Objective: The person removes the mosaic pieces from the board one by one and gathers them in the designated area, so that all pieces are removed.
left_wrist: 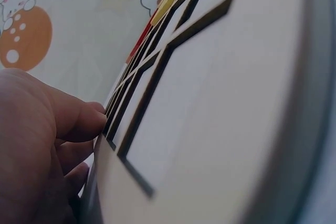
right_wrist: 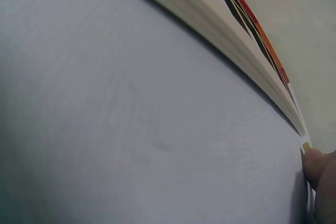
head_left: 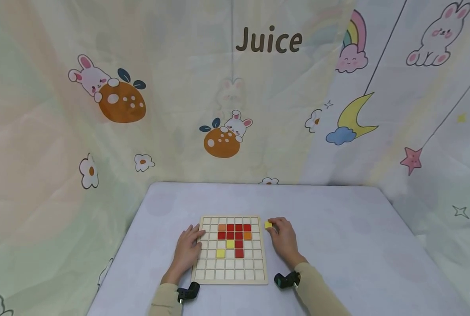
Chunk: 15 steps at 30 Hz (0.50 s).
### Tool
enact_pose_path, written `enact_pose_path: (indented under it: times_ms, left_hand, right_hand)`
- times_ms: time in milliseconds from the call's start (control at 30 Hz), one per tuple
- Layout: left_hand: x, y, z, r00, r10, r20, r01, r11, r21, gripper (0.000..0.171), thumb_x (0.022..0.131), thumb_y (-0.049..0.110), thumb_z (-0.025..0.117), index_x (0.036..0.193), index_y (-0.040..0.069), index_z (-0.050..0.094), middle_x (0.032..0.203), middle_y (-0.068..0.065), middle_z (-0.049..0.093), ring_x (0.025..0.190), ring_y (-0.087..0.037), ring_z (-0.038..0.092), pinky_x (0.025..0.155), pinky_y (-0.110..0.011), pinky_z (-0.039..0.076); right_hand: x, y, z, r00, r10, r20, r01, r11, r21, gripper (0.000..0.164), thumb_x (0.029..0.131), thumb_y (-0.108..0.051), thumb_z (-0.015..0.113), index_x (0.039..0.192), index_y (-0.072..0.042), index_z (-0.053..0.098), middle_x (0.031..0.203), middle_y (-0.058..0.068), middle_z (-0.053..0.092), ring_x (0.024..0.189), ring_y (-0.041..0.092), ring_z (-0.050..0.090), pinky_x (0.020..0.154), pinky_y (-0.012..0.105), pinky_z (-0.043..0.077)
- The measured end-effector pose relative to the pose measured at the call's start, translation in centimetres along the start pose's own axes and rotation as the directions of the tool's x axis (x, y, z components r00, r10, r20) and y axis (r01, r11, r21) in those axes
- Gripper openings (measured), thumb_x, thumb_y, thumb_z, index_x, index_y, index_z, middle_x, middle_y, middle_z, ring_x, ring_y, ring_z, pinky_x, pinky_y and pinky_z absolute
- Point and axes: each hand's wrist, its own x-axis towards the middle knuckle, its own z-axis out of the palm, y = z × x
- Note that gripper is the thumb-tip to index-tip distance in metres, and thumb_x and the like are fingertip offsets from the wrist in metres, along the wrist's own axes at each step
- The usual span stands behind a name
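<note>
A light wooden grid board point(head_left: 229, 282) lies on the table. Set in its cells are several red tiles point(head_left: 239, 235), an orange one point(head_left: 247, 236), a paler orange one point(head_left: 222, 227) and two yellow ones point(head_left: 220, 253). My left hand point(head_left: 186, 249) rests along the board's left edge; in the left wrist view its thumb point(left_wrist: 79, 121) touches the frame. Just right of the board's upper right corner, my right hand point(head_left: 285, 241) pinches a yellow square tile point(head_left: 268, 225). Only a sliver of that tile shows beside the thumb point(right_wrist: 317, 165) in the right wrist view.
A pale cloth covers the table point(head_left: 349, 245). Behind it hangs a printed curtain point(head_left: 179, 101) with rabbits, oranges and the word Juice. Black devices are strapped to the left wrist point(head_left: 188, 291) and the right wrist point(head_left: 287, 280).
</note>
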Motion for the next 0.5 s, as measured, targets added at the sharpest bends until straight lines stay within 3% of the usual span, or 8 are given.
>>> enact_pose_path:
  times_ms: [267, 500]
  left_hand:
    - [0.15, 0.07, -0.12, 1.000, -0.009, -0.003, 0.009, 1.000, 0.000, 0.039, 0.089, 0.001, 0.057, 0.127, 0.005, 0.064, 0.151, -0.013, 0.043, 0.146, -0.034, 0.023, 0.122, -0.047, 0.008]
    - [-0.03, 0.00, -0.07, 1.000, 0.000, -0.001, 0.000, 1.000, -0.013, 0.039, 0.089, 0.001, 0.057, 0.126, 0.005, 0.064, 0.150, -0.013, 0.043, 0.146, -0.034, 0.024, 0.122, -0.047, 0.008]
  right_hand:
    - [0.06, -0.16, 0.05, 0.999, 0.051, -0.003, -0.051, 0.999, -0.012, 0.023, 0.089, -0.008, 0.070, 0.112, -0.009, 0.070, 0.114, 0.006, 0.061, 0.111, 0.024, 0.056, 0.098, 0.044, 0.049]
    - [-0.15, -0.02, 0.08, 0.998, 0.065, 0.000, -0.065, 0.998, -0.001, 0.026, 0.089, -0.015, 0.071, 0.115, -0.010, 0.069, 0.115, 0.005, 0.060, 0.113, 0.024, 0.055, 0.100, 0.045, 0.048]
